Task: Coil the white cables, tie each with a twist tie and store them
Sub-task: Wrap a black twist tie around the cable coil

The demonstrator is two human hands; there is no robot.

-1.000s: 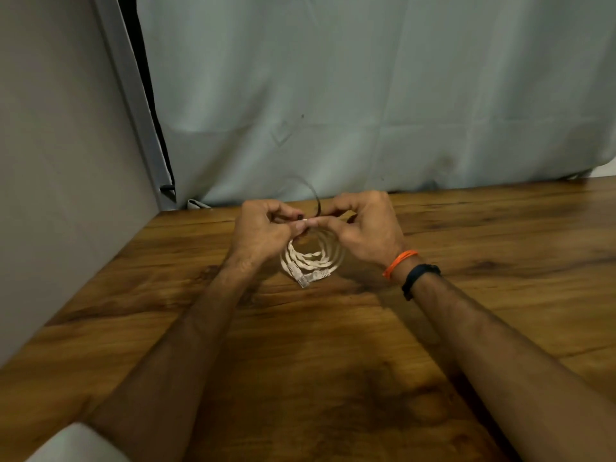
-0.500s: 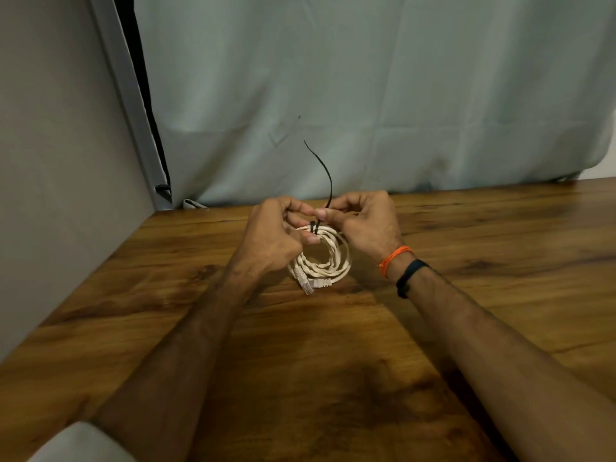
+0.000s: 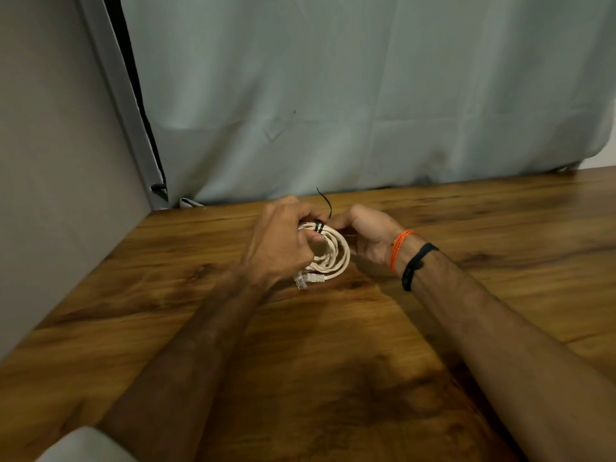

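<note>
Wooden table, coiled white cable between hands, left hand gripping it, right hand pinching black twist tie

A wooden table is seen; a coiled cable is held near its far edge, whether touching cannot be told.

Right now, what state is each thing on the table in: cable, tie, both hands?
white cable: coiled, lying on the wooden table, both plugs at the near side.
twist tie: black, wrapped round the coil's far side, one end sticking up loose.
left hand: grips the coil beside the tie.
right hand: fingers curled at the tie; whether they pinch it is unclear.
</note>
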